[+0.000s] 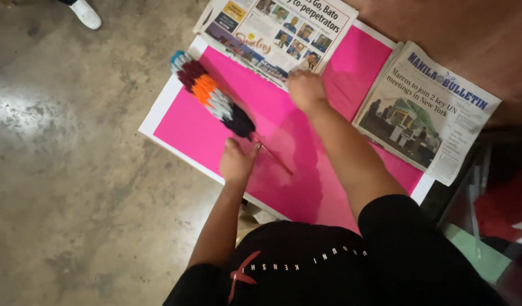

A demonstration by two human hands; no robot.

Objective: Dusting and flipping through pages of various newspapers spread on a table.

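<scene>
A large pink sheet [215, 124] with a white border lies on the concrete floor. My left hand [237, 160] grips the thin red handle of a multicoloured feather duster [211, 93], whose fluffy head rests across the sheet's upper left. My right hand [305, 89] presses down, fingers curled, at the lower edge of a newspaper [275, 31] lying over the top of the sheet.
A second folded newspaper [425, 110] lies over the sheet's right side. Another person's white shoe [85, 12] shows at the top left. A dark glass-topped piece of furniture [487, 215] stands at the right. Bare concrete floor [74, 170] spreads to the left.
</scene>
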